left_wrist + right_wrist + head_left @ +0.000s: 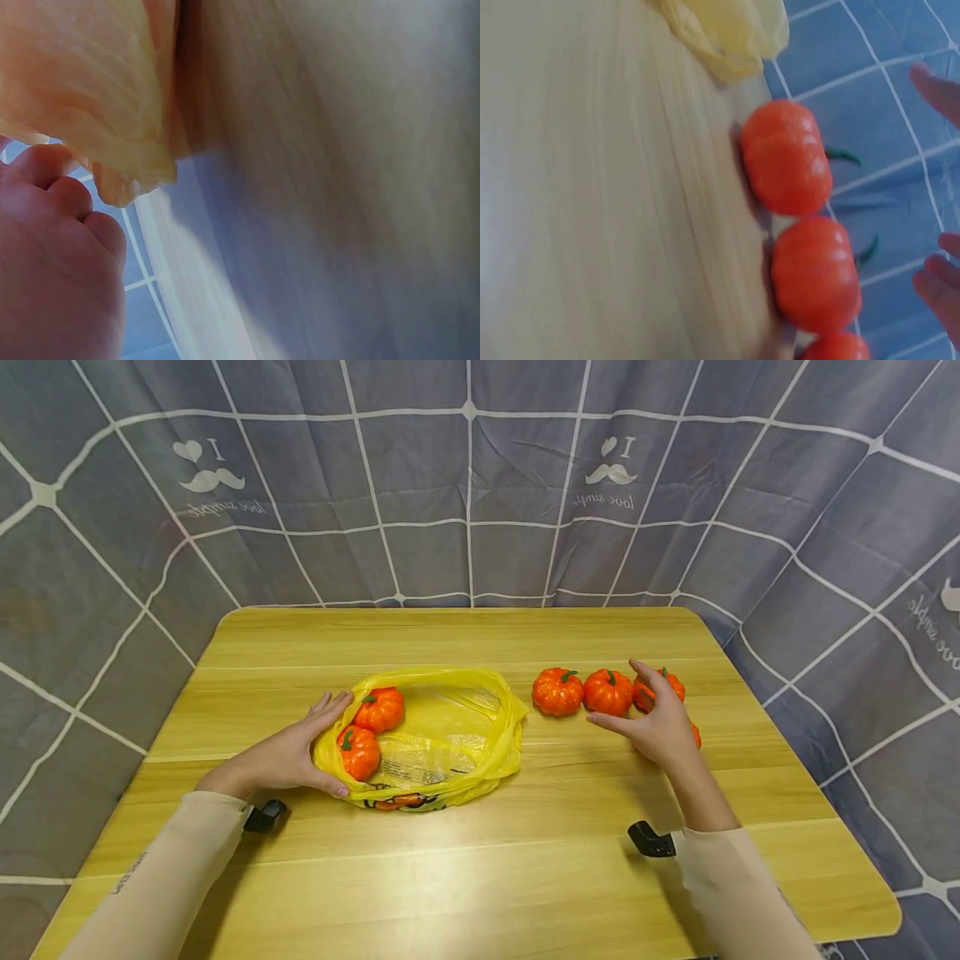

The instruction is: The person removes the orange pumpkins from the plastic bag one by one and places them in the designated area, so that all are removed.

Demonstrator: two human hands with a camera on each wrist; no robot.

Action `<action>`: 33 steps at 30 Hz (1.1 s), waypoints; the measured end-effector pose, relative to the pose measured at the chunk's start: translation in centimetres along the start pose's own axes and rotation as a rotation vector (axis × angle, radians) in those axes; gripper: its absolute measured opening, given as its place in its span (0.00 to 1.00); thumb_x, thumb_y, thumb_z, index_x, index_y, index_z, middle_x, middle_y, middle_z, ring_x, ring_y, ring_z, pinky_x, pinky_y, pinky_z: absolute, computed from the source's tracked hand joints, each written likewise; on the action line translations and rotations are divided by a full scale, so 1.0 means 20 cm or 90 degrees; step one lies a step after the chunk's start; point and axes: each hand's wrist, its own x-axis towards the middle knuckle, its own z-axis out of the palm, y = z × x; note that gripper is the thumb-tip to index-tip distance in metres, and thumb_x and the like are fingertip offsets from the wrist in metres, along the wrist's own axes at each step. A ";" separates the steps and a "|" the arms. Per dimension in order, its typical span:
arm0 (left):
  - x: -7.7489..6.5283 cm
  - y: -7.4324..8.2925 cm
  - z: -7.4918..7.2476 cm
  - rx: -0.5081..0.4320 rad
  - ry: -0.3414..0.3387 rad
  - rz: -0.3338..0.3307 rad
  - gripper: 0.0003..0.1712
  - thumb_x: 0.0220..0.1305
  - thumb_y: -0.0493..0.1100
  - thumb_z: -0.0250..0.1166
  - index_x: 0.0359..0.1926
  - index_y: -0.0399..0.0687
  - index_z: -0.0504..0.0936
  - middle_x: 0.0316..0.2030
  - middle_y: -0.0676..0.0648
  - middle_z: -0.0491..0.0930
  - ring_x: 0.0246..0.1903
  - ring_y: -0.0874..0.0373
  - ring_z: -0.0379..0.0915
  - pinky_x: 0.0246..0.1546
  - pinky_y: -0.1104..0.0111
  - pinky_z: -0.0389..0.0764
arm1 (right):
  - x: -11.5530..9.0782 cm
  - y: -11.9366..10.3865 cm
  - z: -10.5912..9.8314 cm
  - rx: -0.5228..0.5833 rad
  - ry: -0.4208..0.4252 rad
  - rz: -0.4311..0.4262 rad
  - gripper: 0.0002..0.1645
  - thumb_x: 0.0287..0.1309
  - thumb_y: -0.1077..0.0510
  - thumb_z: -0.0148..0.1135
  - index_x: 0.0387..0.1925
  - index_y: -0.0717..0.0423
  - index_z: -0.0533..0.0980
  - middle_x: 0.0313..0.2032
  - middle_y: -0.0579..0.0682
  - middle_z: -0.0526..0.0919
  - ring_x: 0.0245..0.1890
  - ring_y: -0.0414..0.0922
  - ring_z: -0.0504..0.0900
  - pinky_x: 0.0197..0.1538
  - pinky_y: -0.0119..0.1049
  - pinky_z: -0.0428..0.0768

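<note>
While two orange pumpkins sit inside the yellow bag at centre-left, four others lie outside, centre-right, on the bench; bagging seemingly one-third done. Right hand: grip wide, nothing held. Left hand: against bag's left side; pinching or merely touching, cannot tell. Pumpkins: glossy, ribbed, green-stemmed; outer rightmost two partly hidden.

Glare pales the yellow wood-grain tabletop at near centre. Soft shadows flank the beige fabric sleeves. Both wrist views are blurred.
</note>
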 end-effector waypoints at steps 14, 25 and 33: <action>-0.01 -0.02 0.01 0.007 0.001 -0.001 0.80 0.39 0.58 0.85 0.82 0.51 0.39 0.80 0.41 0.35 0.76 0.43 0.20 0.68 0.34 0.34 | 0.09 -0.23 0.37 0.077 -0.157 -0.052 0.62 0.39 0.46 0.86 0.74 0.50 0.64 0.72 0.52 0.66 0.68 0.56 0.68 0.67 0.53 0.69; 0.01 -0.01 0.01 0.010 0.002 -0.006 0.80 0.38 0.57 0.86 0.82 0.49 0.40 0.80 0.41 0.35 0.76 0.43 0.19 0.68 0.33 0.35 | 0.12 -0.34 0.64 0.079 -0.243 -0.116 0.61 0.39 0.48 0.86 0.73 0.58 0.64 0.71 0.53 0.68 0.68 0.57 0.68 0.68 0.47 0.68; 0.01 -0.01 0.01 0.009 0.004 0.004 0.81 0.37 0.58 0.86 0.81 0.48 0.40 0.80 0.40 0.36 0.77 0.42 0.22 0.69 0.36 0.35 | 0.10 -0.44 0.79 0.086 -0.302 -0.152 0.60 0.40 0.49 0.86 0.72 0.63 0.64 0.70 0.58 0.68 0.68 0.58 0.67 0.68 0.50 0.67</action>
